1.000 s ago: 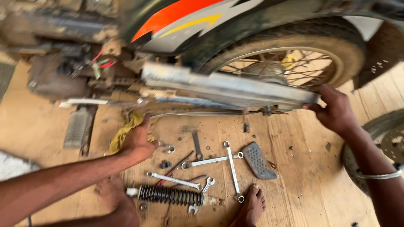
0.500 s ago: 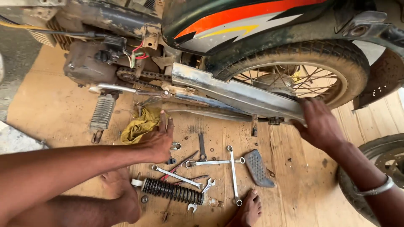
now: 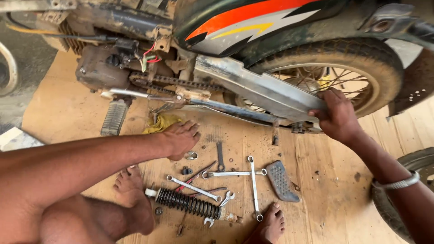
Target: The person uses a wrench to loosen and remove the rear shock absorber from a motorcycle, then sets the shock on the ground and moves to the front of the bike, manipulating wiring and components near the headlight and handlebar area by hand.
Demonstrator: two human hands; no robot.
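Observation:
My right hand [image 3: 338, 117] grips the rear end of a long dull-metal chain cover [image 3: 257, 90] held against the motorcycle, in front of the spoked rear wheel [image 3: 361, 68]. My left hand [image 3: 181, 138] reaches low over the wooden floor, fingers spread, palm down, just above a small metal ring [image 3: 191, 156] and beside a yellow rag [image 3: 159, 123]. I cannot tell whether it holds anything small. The drive chain [image 3: 172, 81] runs bare from the engine [image 3: 97, 68].
Several spanners [image 3: 235, 173] lie on the plank floor [image 3: 325, 180] with a black coil shock absorber [image 3: 187, 204], a grey footrest pad [image 3: 281, 180] and a ribbed foot peg [image 3: 113, 117]. My bare feet [image 3: 131, 190] sit close by. Another tyre [image 3: 407, 180] stands at right.
My view has swung left and closer. My left hand has slid forward, to the rag's right edge. My right hand still grips the cover's end.

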